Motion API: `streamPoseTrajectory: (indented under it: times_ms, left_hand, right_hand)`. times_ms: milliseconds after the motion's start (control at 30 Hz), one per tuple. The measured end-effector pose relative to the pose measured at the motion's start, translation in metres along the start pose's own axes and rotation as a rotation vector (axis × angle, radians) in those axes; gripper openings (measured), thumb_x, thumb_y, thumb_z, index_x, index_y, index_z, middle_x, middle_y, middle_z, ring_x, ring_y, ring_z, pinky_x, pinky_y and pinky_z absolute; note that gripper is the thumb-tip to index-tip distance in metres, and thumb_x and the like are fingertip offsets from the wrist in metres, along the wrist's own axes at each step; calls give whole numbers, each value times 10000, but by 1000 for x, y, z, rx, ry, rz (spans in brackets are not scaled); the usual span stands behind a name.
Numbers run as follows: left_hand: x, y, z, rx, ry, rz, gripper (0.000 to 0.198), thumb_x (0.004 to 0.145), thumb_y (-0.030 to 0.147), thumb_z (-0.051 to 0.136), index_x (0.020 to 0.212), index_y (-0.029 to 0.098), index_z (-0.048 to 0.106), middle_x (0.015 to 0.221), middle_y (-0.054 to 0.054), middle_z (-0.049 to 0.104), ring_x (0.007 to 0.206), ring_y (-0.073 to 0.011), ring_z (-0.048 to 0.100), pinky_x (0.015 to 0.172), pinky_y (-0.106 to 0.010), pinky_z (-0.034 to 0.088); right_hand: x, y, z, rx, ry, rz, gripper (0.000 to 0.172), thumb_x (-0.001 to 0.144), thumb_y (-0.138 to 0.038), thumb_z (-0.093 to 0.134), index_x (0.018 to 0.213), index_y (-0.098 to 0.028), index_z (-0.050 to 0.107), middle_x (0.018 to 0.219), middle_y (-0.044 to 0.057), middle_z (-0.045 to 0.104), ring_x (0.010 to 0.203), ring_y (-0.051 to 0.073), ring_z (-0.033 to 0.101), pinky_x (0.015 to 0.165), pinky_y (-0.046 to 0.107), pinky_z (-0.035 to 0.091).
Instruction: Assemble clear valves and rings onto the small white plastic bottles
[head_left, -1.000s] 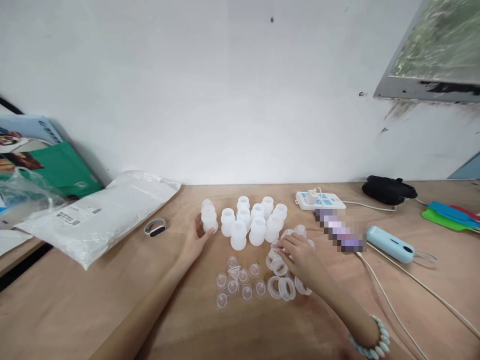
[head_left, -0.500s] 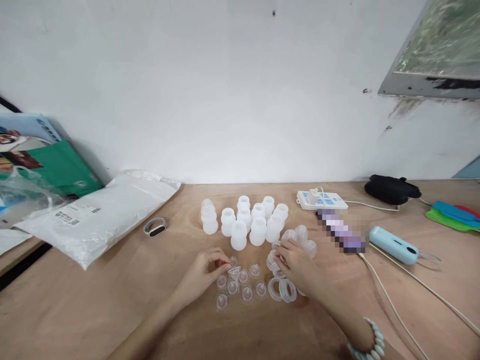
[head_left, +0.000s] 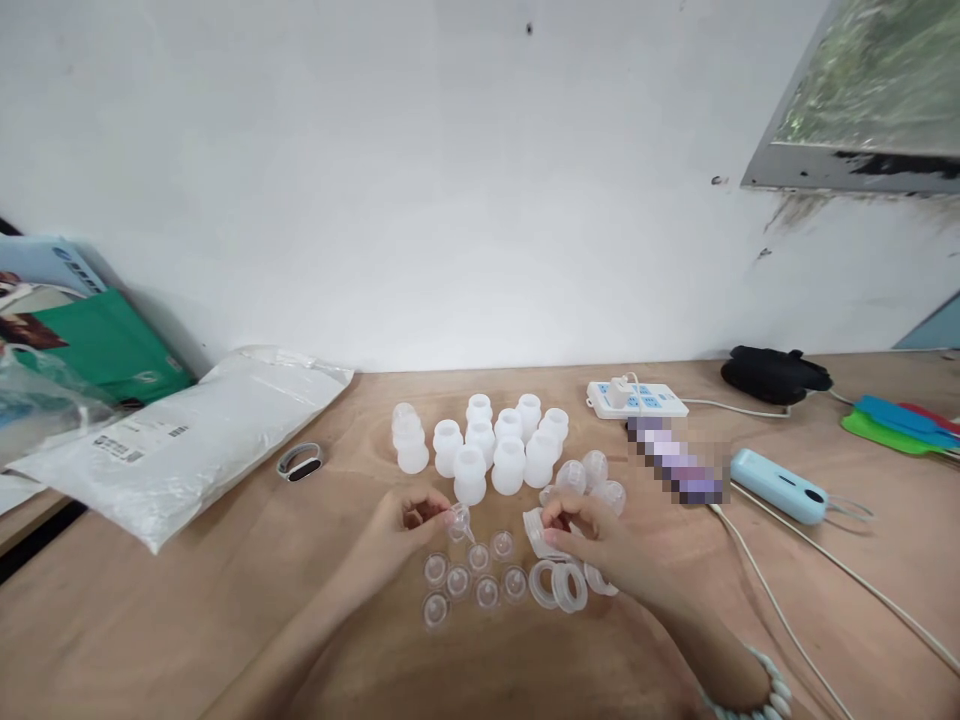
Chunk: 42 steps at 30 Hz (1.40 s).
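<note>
Between the thumb and fingers of my left hand (head_left: 414, 520) is a clear bottle teat (head_left: 462, 521), its tip pointing down and to the right. Several more clear teats (head_left: 487, 592) lie on the table just below and right of it. My right hand (head_left: 589, 527) pinches a translucent screw ring (head_left: 535, 530) that is tilted up; the fingers hide part of it. Other flat rings (head_left: 570, 587) lie under that hand. Small white bottles (head_left: 470, 476) stand in a group beyond both hands, and clear domed caps (head_left: 595, 467) sit behind my right hand.
One bottle at the group's left carries a clear cap (head_left: 405, 415). A white parcel (head_left: 202, 430) and a wristband (head_left: 300, 463) lie left. To the right are a power strip (head_left: 637, 400), a blurred phone (head_left: 673, 460), a light blue device (head_left: 780, 487), cables and a black pouch (head_left: 776, 372).
My left hand has lifted the teat slightly and turned its tip to the right. My right hand has brought the ring up into a tilt. The view has shifted slightly.
</note>
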<state>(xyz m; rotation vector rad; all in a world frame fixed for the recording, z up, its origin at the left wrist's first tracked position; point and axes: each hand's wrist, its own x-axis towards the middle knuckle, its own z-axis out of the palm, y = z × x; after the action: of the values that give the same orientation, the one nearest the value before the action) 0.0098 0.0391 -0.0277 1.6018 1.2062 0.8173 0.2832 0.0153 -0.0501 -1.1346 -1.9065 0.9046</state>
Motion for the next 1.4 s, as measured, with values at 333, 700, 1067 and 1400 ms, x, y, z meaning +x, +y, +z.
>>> streamPoseTrajectory:
  times_ms: [333, 700, 1067, 1400]
  left_hand:
    - [-5, 9, 50, -322, 75, -34, 369, 726, 525, 729, 703, 163, 659, 641, 7, 595, 535, -120, 523, 501, -238, 495]
    - [-16, 18, 73, -455, -15, -23, 437, 704, 588, 772, 760, 161, 706, 708, 0, 648, 602, -126, 571, 606, -244, 510]
    - [-23, 14, 80, -609, -68, -24, 379, 739, 525, 790, 853, 187, 663, 846, -13, 640, 667, -137, 605, 632, -271, 534]
    - [-27, 7, 85, -359, 51, 173, 373, 717, 362, 829, 993, 225, 619, 1080, -79, 664, 936, -231, 651, 754, -302, 528]
  right_hand:
    - [-18, -32, 30, -276, 232, -446, 140, 910, -100, 545, 973, -224, 567, 1246, 135, 601, 1126, 242, 627, 911, 371, 539]
    - [-17, -19, 34, -62, 373, -281, 367, 878, -258, 708, 1218, -258, 570, 1129, 85, 745, 1013, 229, 726, 816, 326, 625]
    - [-15, -18, 35, 242, 422, -210, 81, 896, -207, 652, 824, -242, 642, 978, 62, 788, 844, 207, 745, 726, 328, 592]
    - [-16, -21, 36, 171, 357, -185, 100, 902, -195, 594, 810, -234, 589, 1017, 52, 645, 931, 202, 641, 802, 334, 514]
